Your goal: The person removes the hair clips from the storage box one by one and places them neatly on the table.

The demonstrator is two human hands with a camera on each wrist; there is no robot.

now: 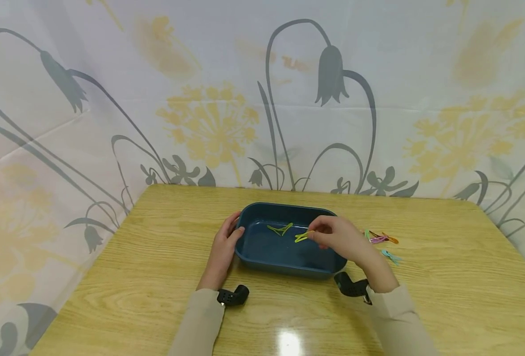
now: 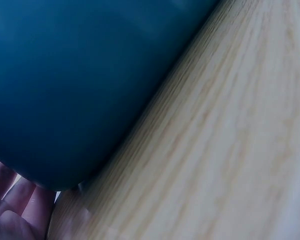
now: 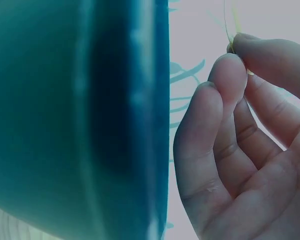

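Your right hand (image 1: pixel 340 237) is over the dark blue rectangular plastic tray (image 1: pixel 284 269) in the middle of the light wooden table (image 1: pixel 155 277). Its thumb and first fingers are closed in a pinch on a thin yellow-green hair clip (image 1: pixel 302 237), which hangs just above the tray floor and, as far as I can see, does not touch it. In the right wrist view you can see the fingertips (image 3: pixel 229 75) pressed together on the thin edge of this clip, with the tray wall just beside them.

Your left hand (image 1: pixel 224 252) lies against the left end of the tray, the fingers nearly straight along the outer wall and the thumb on the rim; it steadies the tray and is not really closed round it (the left wrist view shows only the tray wall and a little of the fingers).

I judge the work to be about in the middle. 1 green hair clip (image 1: pixel 281 229) already lies on the tray floor, and the second is in your pinch over the tray, not yet released. On the table to the right of the tray there remains a small group of coloured hair clips (image 1: pixel 380 238), pink, orange and green, and 1 light blue hair clip (image 1: pixel 391 256) a little nearer to you. I cannot count the group exactly.
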